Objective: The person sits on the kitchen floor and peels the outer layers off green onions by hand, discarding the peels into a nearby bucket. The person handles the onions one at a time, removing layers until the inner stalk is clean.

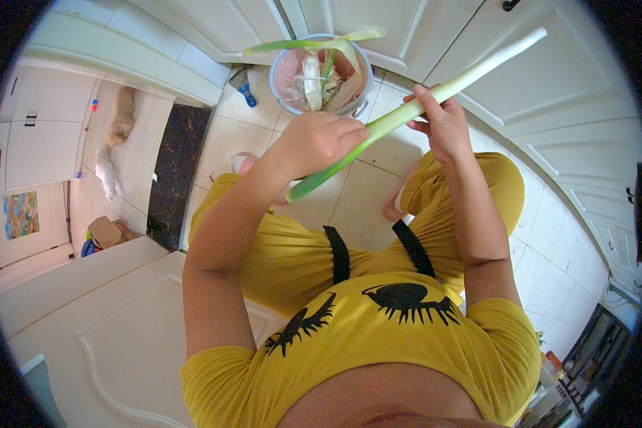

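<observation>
A long green onion (pixel 401 113) slants across my view in both hands, white end at the upper right and cut green end at the lower left. My left hand (pixel 322 139) closes over its green part with the back of the hand up. Around the paler shaft, my right hand (pixel 443 125) has its thumb on top and fingers underneath. Just beyond my hands stands a round bin (pixel 273 88) with a liner. Scraps and a crumpled white wrapper (pixel 311 80) lie inside it. A peeled green onion leaf (pixel 294 46) drapes over the far rim.
White cabinet doors (pixel 540 91) curve behind the bin and along the right. Between my feet is tiled floor (pixel 315 206). A small blue object (pixel 247 96) lies left of the bin. Past a dark threshold (pixel 179 160), a furry animal (pixel 122 117) lies near a cardboard box (pixel 107 232).
</observation>
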`<move>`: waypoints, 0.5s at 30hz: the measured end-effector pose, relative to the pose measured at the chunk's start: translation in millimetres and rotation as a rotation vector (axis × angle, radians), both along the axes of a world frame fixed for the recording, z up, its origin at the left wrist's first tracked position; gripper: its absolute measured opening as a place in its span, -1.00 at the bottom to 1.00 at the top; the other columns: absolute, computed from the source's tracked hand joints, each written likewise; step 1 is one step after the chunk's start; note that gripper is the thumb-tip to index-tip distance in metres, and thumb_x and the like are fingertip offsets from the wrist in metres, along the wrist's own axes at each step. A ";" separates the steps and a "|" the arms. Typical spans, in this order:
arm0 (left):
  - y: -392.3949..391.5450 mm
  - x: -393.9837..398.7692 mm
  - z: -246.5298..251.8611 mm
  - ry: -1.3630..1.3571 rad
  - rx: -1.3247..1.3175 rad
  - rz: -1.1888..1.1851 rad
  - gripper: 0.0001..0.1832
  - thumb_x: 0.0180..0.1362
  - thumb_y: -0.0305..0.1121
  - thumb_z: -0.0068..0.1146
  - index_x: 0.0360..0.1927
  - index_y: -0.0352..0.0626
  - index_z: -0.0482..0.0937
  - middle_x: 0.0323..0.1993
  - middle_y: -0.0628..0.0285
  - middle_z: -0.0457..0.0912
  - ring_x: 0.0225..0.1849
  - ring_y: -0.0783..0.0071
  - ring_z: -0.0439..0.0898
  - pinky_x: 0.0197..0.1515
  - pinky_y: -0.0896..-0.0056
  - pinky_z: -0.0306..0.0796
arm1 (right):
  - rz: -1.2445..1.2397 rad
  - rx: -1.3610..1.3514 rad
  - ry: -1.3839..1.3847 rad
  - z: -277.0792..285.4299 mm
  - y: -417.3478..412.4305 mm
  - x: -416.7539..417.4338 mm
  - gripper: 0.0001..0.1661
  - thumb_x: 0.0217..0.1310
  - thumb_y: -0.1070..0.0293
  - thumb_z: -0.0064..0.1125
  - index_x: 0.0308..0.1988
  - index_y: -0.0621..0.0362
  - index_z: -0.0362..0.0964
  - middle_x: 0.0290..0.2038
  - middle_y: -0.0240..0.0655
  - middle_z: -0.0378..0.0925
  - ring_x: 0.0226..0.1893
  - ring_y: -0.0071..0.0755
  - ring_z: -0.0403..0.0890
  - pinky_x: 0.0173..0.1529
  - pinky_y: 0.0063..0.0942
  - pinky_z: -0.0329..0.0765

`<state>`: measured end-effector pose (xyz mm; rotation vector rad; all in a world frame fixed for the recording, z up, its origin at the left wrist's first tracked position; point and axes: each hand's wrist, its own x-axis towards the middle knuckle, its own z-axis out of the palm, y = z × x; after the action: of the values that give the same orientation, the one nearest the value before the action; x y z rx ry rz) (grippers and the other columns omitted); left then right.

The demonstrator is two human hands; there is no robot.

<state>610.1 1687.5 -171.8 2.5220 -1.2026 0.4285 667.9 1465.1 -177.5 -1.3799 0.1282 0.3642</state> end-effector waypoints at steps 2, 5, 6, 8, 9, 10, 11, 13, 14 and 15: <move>-0.2 0.4 -3.0 -0.028 0.014 -0.027 -0.73 -0.11 -0.40 0.05 -0.26 -0.19 0.55 -0.25 0.19 0.58 -0.31 0.32 0.59 -0.35 0.37 0.47 | 0.005 0.013 0.011 -2.6 -0.5 1.4 -0.66 0.12 0.17 0.15 -0.27 0.21 0.33 -0.36 -0.28 0.52 -0.35 -0.49 0.54 -0.39 -0.58 0.53; -1.9 1.5 -5.8 -0.050 0.037 -0.064 -0.73 -0.13 -0.40 0.07 -0.29 -0.22 0.55 -0.29 0.19 0.57 -0.34 0.33 0.58 -0.38 0.39 0.47 | 0.014 -0.006 0.021 -2.2 0.0 0.2 -0.64 0.10 0.18 0.18 -0.26 0.23 0.32 -0.37 -0.28 0.52 -0.35 -0.49 0.54 -0.41 -0.57 0.55; -2.4 1.8 -6.6 -0.054 0.046 -0.074 -0.73 -0.14 -0.41 0.07 -0.29 -0.23 0.55 -0.31 0.19 0.57 -0.35 0.34 0.58 -0.39 0.40 0.46 | 0.020 -0.018 0.023 -1.5 1.2 -0.4 -0.63 0.09 0.18 0.18 -0.25 0.23 0.32 -0.37 -0.29 0.52 -0.35 -0.50 0.54 -0.41 -0.57 0.55; -5.4 3.9 -11.3 -0.106 -0.006 -0.078 -0.81 -0.16 -0.41 0.07 -0.39 -0.19 0.51 -0.48 0.27 0.46 -0.47 0.39 0.52 -0.49 0.42 0.41 | 0.032 -0.050 0.017 -0.8 2.7 -1.8 -0.63 0.11 0.13 0.16 -0.25 0.21 0.34 -0.36 -0.31 0.52 -0.37 -0.54 0.52 -0.41 -0.61 0.52; -6.4 4.3 -12.5 -0.132 -0.032 -0.078 -0.85 -0.17 -0.41 0.07 -0.44 -0.17 0.49 -0.56 0.31 0.41 -0.53 0.42 0.49 -0.54 0.43 0.39 | 0.040 -0.066 0.014 -0.7 3.4 -2.4 -0.62 0.11 0.10 0.15 -0.25 0.19 0.35 -0.36 -0.32 0.52 -0.37 -0.56 0.52 -0.41 -0.63 0.50; -5.9 3.3 -12.2 -0.093 -0.009 -0.078 -0.83 -0.16 -0.41 0.08 -0.41 -0.18 0.51 -0.49 0.28 0.46 -0.48 0.39 0.51 -0.50 0.42 0.41 | 0.045 -0.065 0.016 -1.1 3.9 -2.8 -0.62 0.11 0.10 0.15 -0.25 0.19 0.35 -0.36 -0.32 0.52 -0.37 -0.56 0.51 -0.41 -0.63 0.50; -6.0 2.8 -10.1 -0.055 0.012 -0.080 -0.80 -0.16 -0.41 0.09 -0.39 -0.20 0.53 -0.42 0.25 0.50 -0.43 0.37 0.54 -0.45 0.40 0.43 | 0.048 -0.066 0.018 -1.5 3.7 -2.9 -0.62 0.11 0.10 0.15 -0.25 0.19 0.35 -0.36 -0.33 0.52 -0.37 -0.56 0.51 -0.41 -0.64 0.50; -7.0 3.3 -9.6 0.007 0.021 -0.075 -0.79 -0.15 -0.40 0.10 -0.37 -0.20 0.54 -0.36 0.22 0.55 -0.38 0.33 0.56 -0.40 0.38 0.45 | 0.051 -0.067 0.023 -1.8 3.2 -3.2 -0.63 0.11 0.10 0.15 -0.25 0.19 0.36 -0.37 -0.33 0.52 -0.38 -0.57 0.51 -0.41 -0.64 0.49; -8.0 4.1 -10.0 0.028 0.009 -0.067 -0.80 -0.14 -0.40 0.11 -0.37 -0.19 0.54 -0.36 0.23 0.55 -0.38 0.32 0.55 -0.40 0.37 0.44 | 0.052 -0.067 0.025 -1.5 3.2 -3.4 -0.63 0.11 0.10 0.15 -0.25 0.18 0.36 -0.37 -0.34 0.52 -0.38 -0.57 0.51 -0.41 -0.64 0.49; -8.5 4.8 -10.4 0.050 -0.003 -0.059 -0.81 -0.14 -0.40 0.11 -0.38 -0.17 0.53 -0.37 0.23 0.54 -0.38 0.31 0.55 -0.39 0.36 0.44 | 0.053 -0.068 0.027 -1.3 3.2 -3.4 -0.63 0.11 0.10 0.15 -0.25 0.18 0.36 -0.38 -0.34 0.52 -0.38 -0.57 0.51 -0.41 -0.64 0.49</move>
<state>614.9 1679.0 -182.2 2.4725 -1.2527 0.3506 664.5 1468.3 -178.8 -1.4474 0.1273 0.4263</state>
